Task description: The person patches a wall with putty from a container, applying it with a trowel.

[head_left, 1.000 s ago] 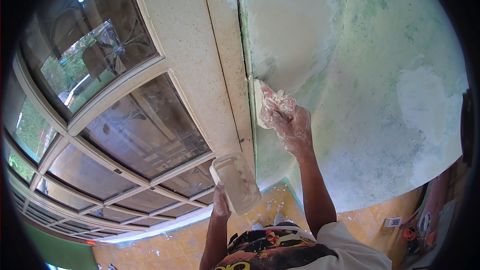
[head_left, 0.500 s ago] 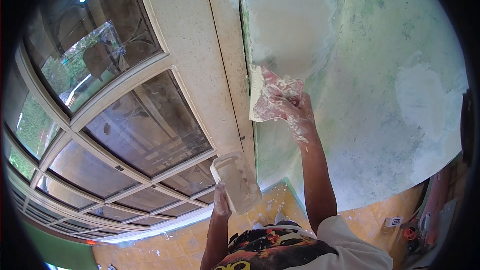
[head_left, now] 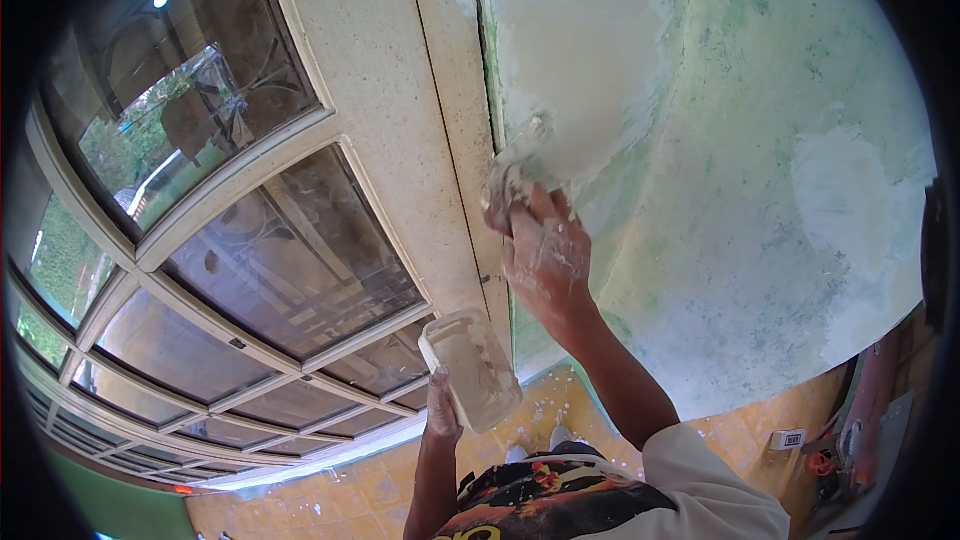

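My right hand (head_left: 550, 265), smeared with white paste, grips a putty spreader (head_left: 512, 172) against the wall beside the door frame. Motion blurs the spreader, and it is seen nearly edge-on. A small lump of paste (head_left: 540, 126) shows at its upper end. Below and to the left, my left hand (head_left: 441, 408) holds a pale rectangular plastic tub (head_left: 430, 348) by its side, fingers partly hidden behind it. White residue coats the tub's inside. Smooth whitish filler (head_left: 590, 50) covers the green wall (head_left: 760, 140) above my right hand.
A cream wooden frame (head_left: 385, 90) with glass panes (head_left: 295, 250) fills the left side. A dark gap runs between frame and wall. Below lies an orange tiled floor (head_left: 350, 500) with white splashes. A small white box (head_left: 788, 439) and cluttered items stand at lower right.
My right hand has turned over and moved left and slightly down, swinging the spreader from broad face showing to nearly edge-on. The left hand and tub have barely moved.
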`<state>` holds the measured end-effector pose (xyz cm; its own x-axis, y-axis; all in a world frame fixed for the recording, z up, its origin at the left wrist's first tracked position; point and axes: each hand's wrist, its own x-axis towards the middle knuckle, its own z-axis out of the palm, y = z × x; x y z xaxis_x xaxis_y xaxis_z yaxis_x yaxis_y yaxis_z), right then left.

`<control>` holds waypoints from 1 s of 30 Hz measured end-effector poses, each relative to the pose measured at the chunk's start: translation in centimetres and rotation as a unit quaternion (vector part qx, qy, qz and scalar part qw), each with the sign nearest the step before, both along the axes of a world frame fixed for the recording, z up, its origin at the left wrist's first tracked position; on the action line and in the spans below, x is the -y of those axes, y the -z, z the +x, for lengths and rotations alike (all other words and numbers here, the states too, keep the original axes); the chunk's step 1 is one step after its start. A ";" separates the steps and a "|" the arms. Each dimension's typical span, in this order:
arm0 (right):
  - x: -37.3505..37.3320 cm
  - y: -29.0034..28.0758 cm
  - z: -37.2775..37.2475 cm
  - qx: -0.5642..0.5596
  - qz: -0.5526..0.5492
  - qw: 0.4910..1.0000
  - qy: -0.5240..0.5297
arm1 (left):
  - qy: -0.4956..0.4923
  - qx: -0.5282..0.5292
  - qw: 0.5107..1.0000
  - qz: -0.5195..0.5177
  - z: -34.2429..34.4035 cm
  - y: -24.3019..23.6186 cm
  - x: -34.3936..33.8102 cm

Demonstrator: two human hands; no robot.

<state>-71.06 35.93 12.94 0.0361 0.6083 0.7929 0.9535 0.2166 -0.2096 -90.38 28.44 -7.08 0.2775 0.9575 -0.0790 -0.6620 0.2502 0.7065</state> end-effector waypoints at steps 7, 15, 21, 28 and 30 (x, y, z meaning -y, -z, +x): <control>0.5 -1.8 4.3 -0.126 0.073 0.989 -0.038 | 0.023 -0.010 0.999 0.025 0.1 -0.3 -0.4; -1.9 1.0 -0.6 0.026 0.035 0.998 0.039 | 0.039 -0.006 0.999 0.017 0.1 -0.7 -1.1; 1.4 -0.8 3.4 -0.105 -0.051 0.988 -0.103 | 0.076 -0.011 0.997 0.019 1.8 -0.7 -1.1; -3.0 -1.8 2.6 -0.040 0.079 0.995 0.036 | 0.059 -0.020 0.997 0.040 1.4 -0.3 -0.3; -3.5 -0.8 0.9 -0.038 0.082 0.995 0.047 | 0.047 -0.008 0.998 0.030 1.1 -0.2 -0.2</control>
